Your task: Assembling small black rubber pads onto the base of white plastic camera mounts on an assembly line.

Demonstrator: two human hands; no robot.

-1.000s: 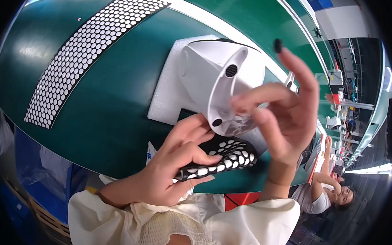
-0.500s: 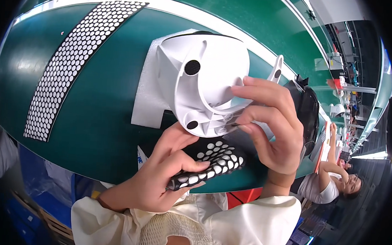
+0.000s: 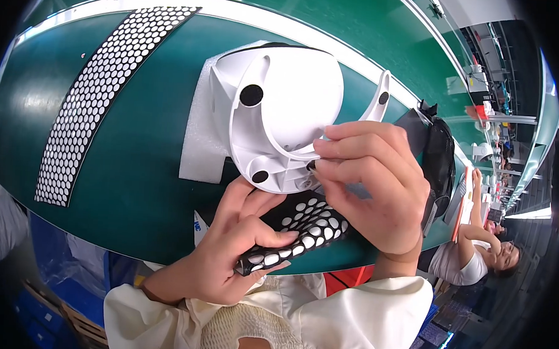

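A white plastic stand-like part (image 3: 302, 88) lies upturned on a white foam sheet (image 3: 196, 152); round black pads (image 3: 252, 95) sit on its curved frame. My left hand (image 3: 226, 247) is closed on a bent black sheet of white dots (image 3: 317, 229), its fingers close under the part's near edge. My right hand (image 3: 379, 185) pinches a small black pad (image 3: 311, 166) between thumb and fingertips, against the frame's near right side. The fingers partly hide the pad and the frame there.
A long black strip of white dots (image 3: 102, 86) lies on the green table (image 3: 145, 119) at left. A black bag-like item (image 3: 439, 156) stands at right. Farther right sits another person (image 3: 469, 257). Blue bins (image 3: 70, 259) are below the table edge at lower left.
My right hand has moved slightly left and its fingers have closed down onto the frame, with a black pad now showing at the tips. The white part appears slightly farther left.
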